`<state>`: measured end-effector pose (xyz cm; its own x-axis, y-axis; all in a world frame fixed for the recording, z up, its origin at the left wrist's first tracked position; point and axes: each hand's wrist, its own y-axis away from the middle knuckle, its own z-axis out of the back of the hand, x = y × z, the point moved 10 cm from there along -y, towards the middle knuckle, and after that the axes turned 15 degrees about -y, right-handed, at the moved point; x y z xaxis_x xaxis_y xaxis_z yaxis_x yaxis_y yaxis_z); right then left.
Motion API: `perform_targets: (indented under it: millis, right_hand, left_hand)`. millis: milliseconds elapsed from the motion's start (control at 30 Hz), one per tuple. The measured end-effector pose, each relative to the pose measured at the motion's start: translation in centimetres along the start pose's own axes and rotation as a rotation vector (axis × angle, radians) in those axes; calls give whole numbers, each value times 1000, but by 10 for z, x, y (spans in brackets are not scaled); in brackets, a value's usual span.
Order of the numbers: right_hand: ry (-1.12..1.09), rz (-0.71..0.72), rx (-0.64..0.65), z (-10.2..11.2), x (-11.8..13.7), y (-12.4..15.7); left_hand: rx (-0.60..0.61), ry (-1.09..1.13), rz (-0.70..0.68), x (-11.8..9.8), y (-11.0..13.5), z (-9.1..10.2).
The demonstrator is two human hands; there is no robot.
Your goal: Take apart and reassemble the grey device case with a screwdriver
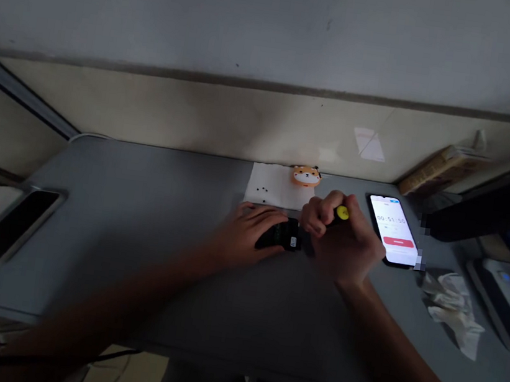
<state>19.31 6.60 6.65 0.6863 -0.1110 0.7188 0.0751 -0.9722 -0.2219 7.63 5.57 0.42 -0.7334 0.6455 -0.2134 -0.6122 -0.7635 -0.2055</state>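
My left hand [249,234] spans a small black rectangular device [293,235] lying on the desk, fingers along its far side and thumb along its near side. The device has a small white label; my hand covers its left part. My right hand [336,233] is closed round a screwdriver [342,212], whose round yellow handle end points up. Its shaft and tip are hidden, just right of the device. Beyond my left hand, several tiny dark screws [263,189] rest on a white sheet of paper [278,188].
An orange animal-faced case [306,176] sits on the paper's far right corner. A lit phone [393,230] with a running timer lies to the right, near crumpled tissue [453,308] and a grey-and-white machine [507,306]. Another dark phone [12,228] lies at the left; the wall [176,112] borders the desk [166,185].
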Motion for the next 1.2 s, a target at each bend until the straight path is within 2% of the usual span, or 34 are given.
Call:
perform_targets:
  millis: [833,1200]
  right_hand:
    - [-89,-5,-20,6,-1,-3]
    - [-139,10,-5,5,5,-5]
  left_hand:
    - [31,2,32,3,0,-3]
    - [-112,17,59,6,2,8]
